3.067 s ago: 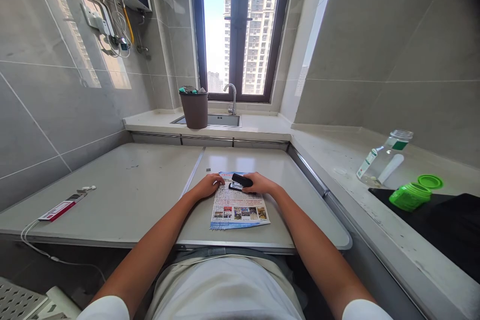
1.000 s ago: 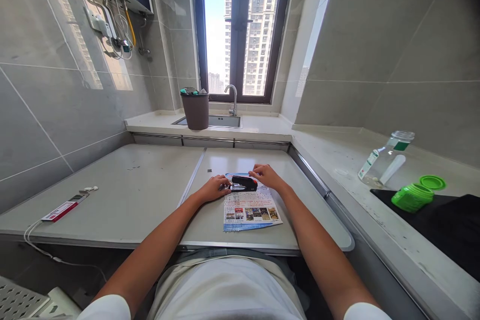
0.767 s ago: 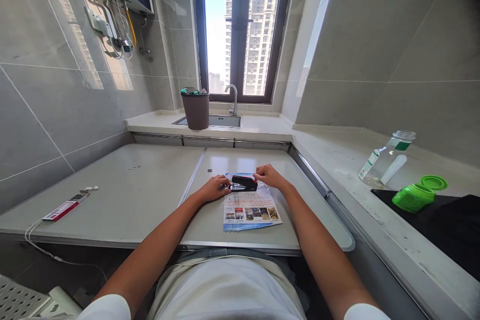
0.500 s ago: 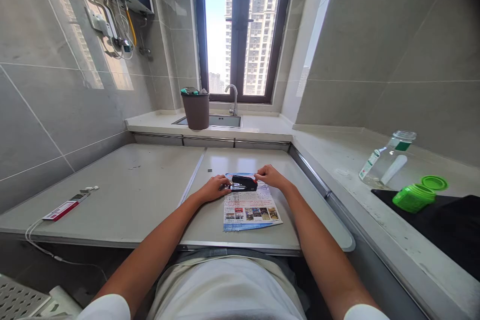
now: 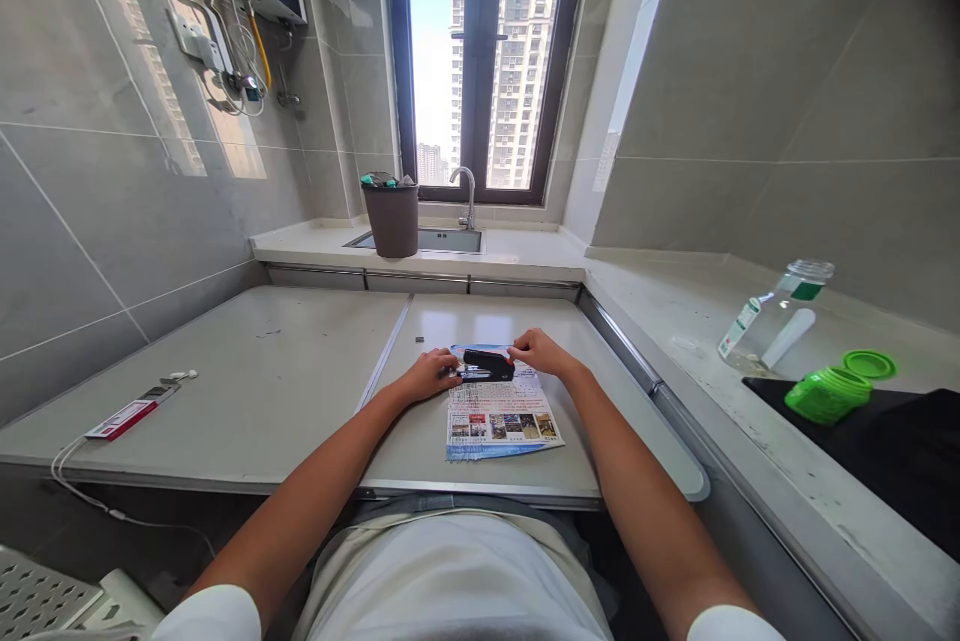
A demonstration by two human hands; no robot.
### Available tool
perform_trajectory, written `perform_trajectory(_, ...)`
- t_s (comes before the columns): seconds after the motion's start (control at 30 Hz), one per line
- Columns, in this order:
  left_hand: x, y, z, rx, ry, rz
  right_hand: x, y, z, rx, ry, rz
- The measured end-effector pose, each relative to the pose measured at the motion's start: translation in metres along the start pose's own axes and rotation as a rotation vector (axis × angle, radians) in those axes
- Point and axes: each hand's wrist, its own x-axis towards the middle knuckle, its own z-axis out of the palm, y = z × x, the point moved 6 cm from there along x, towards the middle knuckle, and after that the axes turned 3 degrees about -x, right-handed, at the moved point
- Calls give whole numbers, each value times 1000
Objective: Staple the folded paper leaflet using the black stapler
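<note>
A black stapler (image 5: 487, 366) lies across the upper part of a stack of printed leaflets (image 5: 504, 421) on the table in front of me. A silvery part shows at the stapler's left end. My left hand (image 5: 432, 375) rests at that end, its fingertips closed on it and partly over the leaflets' edge. At the stapler's right end, my right hand (image 5: 537, 352) is in a pinch, with a bit of red showing by the fingertips. Just what lies between those fingertips is too small to see.
A small grey block (image 5: 419, 339) lies beyond my left hand. On the left are a red-and-white box (image 5: 129, 415) and a white cable (image 5: 82, 499). A bin (image 5: 395, 221) stands by the sink (image 5: 450, 241). A glass jar (image 5: 776, 321) and green container (image 5: 829, 394) occupy the right counter.
Hardly anything differs. Both hands stay at the two ends of the stapler, and the whole view has shifted very slightly.
</note>
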Motion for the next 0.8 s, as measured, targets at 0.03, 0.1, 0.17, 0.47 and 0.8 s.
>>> perform_trajectory(0.03, 0, -1, 0, -3, 3, -10, 0, 0, 0, 1, -3, -1)
perform_trajectory(0.1, 0, -2, 0, -18, 7, -23, 0, 1, 1, 5, -5, 0)
perform_trajectory(0.17, 0, -2, 0, -35, 11, -21, 1, 3, 2, 0, 6, 2)
perform_trajectory(0.47, 0, 6, -10, -189, 58, 35, 5, -11, 10, -59, 198, -103)
perform_trajectory(0.8, 2, 2, -12, -355, 107, -50, 9, -11, 51, -238, 17, -207)
